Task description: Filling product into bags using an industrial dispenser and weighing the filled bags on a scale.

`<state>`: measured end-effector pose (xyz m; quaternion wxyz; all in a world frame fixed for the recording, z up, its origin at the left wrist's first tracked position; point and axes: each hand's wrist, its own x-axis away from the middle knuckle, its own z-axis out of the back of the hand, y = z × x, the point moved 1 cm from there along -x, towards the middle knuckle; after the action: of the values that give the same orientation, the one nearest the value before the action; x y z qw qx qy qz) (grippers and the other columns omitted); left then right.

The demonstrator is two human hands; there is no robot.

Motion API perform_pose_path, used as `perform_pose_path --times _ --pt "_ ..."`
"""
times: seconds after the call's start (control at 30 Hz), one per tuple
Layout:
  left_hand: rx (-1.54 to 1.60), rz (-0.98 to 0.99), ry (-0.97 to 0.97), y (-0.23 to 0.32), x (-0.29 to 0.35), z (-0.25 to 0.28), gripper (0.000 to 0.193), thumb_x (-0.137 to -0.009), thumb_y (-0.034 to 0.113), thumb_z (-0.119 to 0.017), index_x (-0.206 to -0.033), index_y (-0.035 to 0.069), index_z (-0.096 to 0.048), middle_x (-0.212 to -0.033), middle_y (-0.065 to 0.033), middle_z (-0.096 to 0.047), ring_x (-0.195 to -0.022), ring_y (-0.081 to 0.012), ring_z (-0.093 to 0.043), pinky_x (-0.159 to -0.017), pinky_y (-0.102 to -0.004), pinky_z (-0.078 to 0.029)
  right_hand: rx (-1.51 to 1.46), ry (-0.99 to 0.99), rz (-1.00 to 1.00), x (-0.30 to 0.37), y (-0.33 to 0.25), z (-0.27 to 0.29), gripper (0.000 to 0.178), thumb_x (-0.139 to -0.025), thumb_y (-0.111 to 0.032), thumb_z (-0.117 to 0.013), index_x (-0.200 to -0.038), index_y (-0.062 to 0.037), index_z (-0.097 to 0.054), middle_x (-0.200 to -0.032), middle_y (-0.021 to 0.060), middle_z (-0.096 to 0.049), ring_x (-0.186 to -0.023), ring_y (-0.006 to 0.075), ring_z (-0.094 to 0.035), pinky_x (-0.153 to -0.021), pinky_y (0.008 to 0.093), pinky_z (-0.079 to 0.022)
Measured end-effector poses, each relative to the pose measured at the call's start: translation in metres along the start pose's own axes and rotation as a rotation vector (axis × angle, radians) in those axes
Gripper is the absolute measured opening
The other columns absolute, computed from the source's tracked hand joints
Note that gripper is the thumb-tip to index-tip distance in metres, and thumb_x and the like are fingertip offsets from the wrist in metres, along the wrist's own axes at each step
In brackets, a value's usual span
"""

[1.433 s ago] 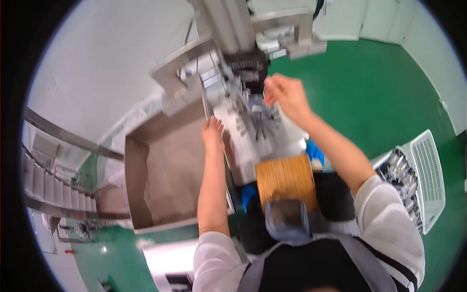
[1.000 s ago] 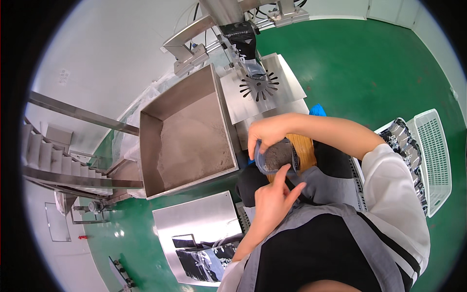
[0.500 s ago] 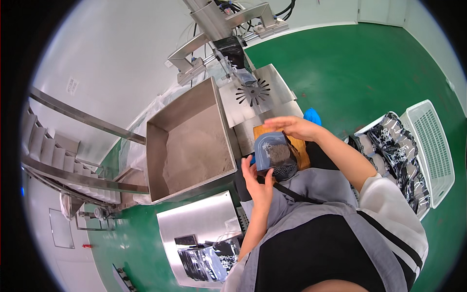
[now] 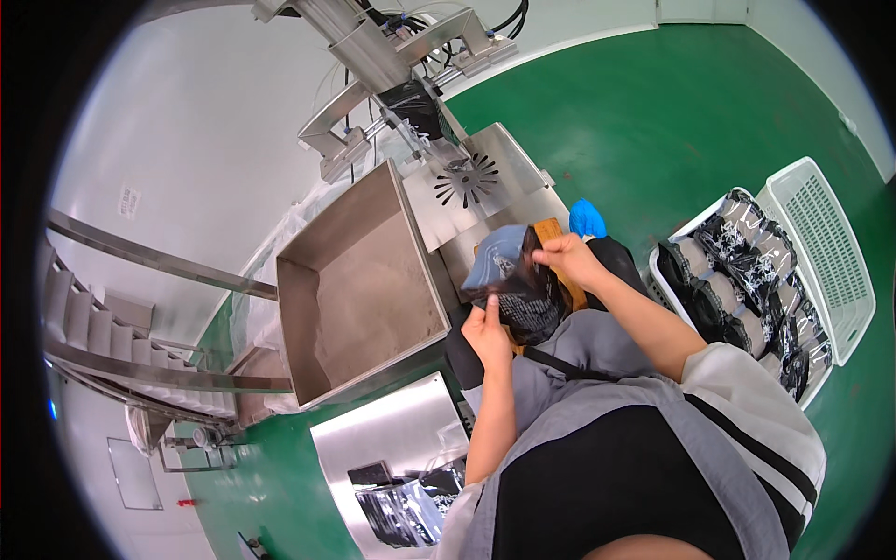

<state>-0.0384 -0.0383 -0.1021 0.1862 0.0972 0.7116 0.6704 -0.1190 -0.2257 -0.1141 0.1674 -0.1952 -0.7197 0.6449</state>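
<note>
A black plastic bag (image 4: 534,313) with a blue-grey printed panel (image 4: 501,252) stands over my lap. With thumb and fingers pressed together, my left hand (image 4: 488,336) pinches its near left edge. My right hand (image 4: 569,259) grips the same bag's upper right edge. The bag's mouth is drawn out between the two hands, and its contents are mostly hidden now. Under and behind it shows part of a yellow-brown wooden board (image 4: 547,230).
Left of the bag is a deep steel bin (image 4: 425,233) holding grey-brown powder (image 4: 373,289). A steel filling machine (image 4: 373,56) with another bag stands beyond. White basket (image 4: 674,233) on the right holds several filled bags. Flat bags (image 4: 401,513) lie on a steel table (image 4: 378,434).
Both hands have closed on the bag's edges and pulled its mouth out; the grey contents seen inside before are covered. The view has shifted slightly.
</note>
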Motion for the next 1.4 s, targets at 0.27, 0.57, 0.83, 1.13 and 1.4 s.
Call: perform_pose_path --times 0.27,0.57,0.83,1.13,1.4 --pt "0.507 0.100 0.142 0.001 -0.022 -0.009 0.010 -0.089 0.005 -0.059 -0.085 -0.002 -0.065 -0.085 -0.0019 -0.064 -0.077 -0.0083 -0.053 -0.073 -0.0219 -0.039 -0.607 0.502 0.122 -0.049 0.020 -0.029 0.027 -0.089 -0.015 -0.059 -0.064 -0.0066 -0.057 -0.063 -0.0048 -0.052 -0.059 0.0048 -0.044 -0.055 0.0244 -0.034" --pt "0.034 0.468 -0.249 -0.003 -0.054 0.042 0.014 -0.081 0.008 -0.067 -0.072 -0.001 -0.061 -0.071 -0.0069 -0.061 -0.067 -0.0162 -0.059 -0.062 -0.0296 -0.050 -0.236 0.614 0.105 -0.063 0.025 -0.026 0.039 -0.092 -0.018 -0.056 -0.056 -0.0090 -0.043 -0.055 -0.0091 -0.038 -0.050 0.0012 -0.032 -0.045 0.0242 -0.026" --pt "-0.309 0.663 -0.882 0.010 -0.183 -0.047 0.028 -0.083 0.020 -0.069 -0.093 -0.006 -0.063 -0.085 -0.0099 -0.066 -0.073 -0.0146 -0.062 -0.064 -0.0274 -0.051 -0.229 0.478 0.114 -0.071 0.021 -0.042 0.038 -0.092 -0.019 -0.055 -0.057 -0.0083 -0.043 -0.055 -0.0096 -0.037 -0.052 0.0007 -0.032 -0.045 0.0240 -0.026" --pt "-0.148 0.779 -1.035 -0.003 -0.192 -0.073 0.013 -0.082 0.005 -0.066 -0.088 -0.006 -0.064 -0.080 -0.0119 -0.067 -0.065 -0.0176 -0.064 -0.061 -0.0282 -0.053 -0.047 0.252 0.087 -0.097 0.023 -0.011 0.036 -0.088 -0.025 -0.064 -0.060 -0.0077 -0.049 -0.058 -0.0072 -0.043 -0.055 0.0032 -0.036 -0.048 0.0241 -0.028" --pt "-0.221 0.793 -0.918 0.032 -0.156 0.002 0.013 -0.085 0.008 -0.064 -0.086 -0.005 -0.064 -0.079 -0.0098 -0.067 -0.066 -0.0152 -0.063 -0.062 -0.0279 -0.052 -0.204 0.317 -0.043 -0.100 0.019 -0.022 0.032 -0.088 -0.020 -0.064 -0.061 -0.0068 -0.053 -0.059 -0.0063 -0.049 -0.054 0.0024 -0.040 -0.048 0.0223 -0.032"
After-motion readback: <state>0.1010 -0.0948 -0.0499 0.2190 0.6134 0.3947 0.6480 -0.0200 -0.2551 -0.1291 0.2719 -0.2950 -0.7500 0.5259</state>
